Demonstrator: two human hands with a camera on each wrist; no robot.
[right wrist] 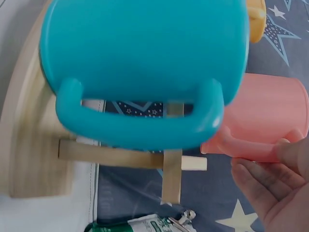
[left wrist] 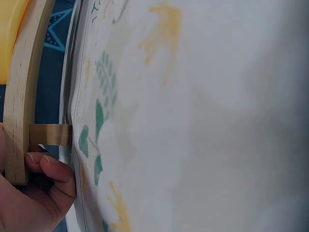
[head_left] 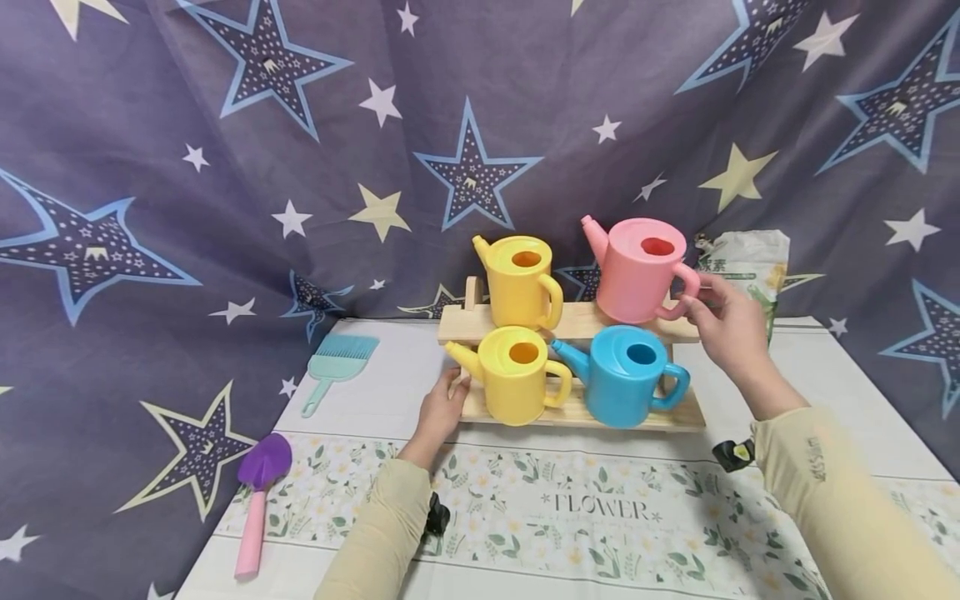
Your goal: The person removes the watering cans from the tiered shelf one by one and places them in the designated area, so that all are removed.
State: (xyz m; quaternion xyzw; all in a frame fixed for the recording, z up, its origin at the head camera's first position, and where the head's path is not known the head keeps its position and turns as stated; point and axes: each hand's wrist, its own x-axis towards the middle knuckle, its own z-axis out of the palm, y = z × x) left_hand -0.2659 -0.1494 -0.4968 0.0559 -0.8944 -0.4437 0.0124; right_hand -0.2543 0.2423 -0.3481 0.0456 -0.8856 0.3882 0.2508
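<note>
A two-tier wooden plant stand (head_left: 577,414) bears toy watering cans. My left hand (head_left: 442,408) grips the left end of its lower plank; in the left wrist view the fingers (left wrist: 60,174) curl round the plank's end (left wrist: 18,159). My right hand (head_left: 731,321) pinches the handle of a pink watering can (head_left: 637,275), which overlaps the right part of the upper plank. In the right wrist view, thumb and fingers meet at that pink handle (right wrist: 253,150). One yellow can (head_left: 517,287) stands on the upper tier. Another yellow can (head_left: 513,387) and a blue can (head_left: 622,387) stand below.
A teal brush (head_left: 341,358) and a purple scoop with a pink handle (head_left: 258,492) lie on the left of the table. Behind my right hand stands a white and green bag (head_left: 753,258). A flower-print cloth (head_left: 600,533) covers the front; a starry curtain (head_left: 480,75) hangs behind.
</note>
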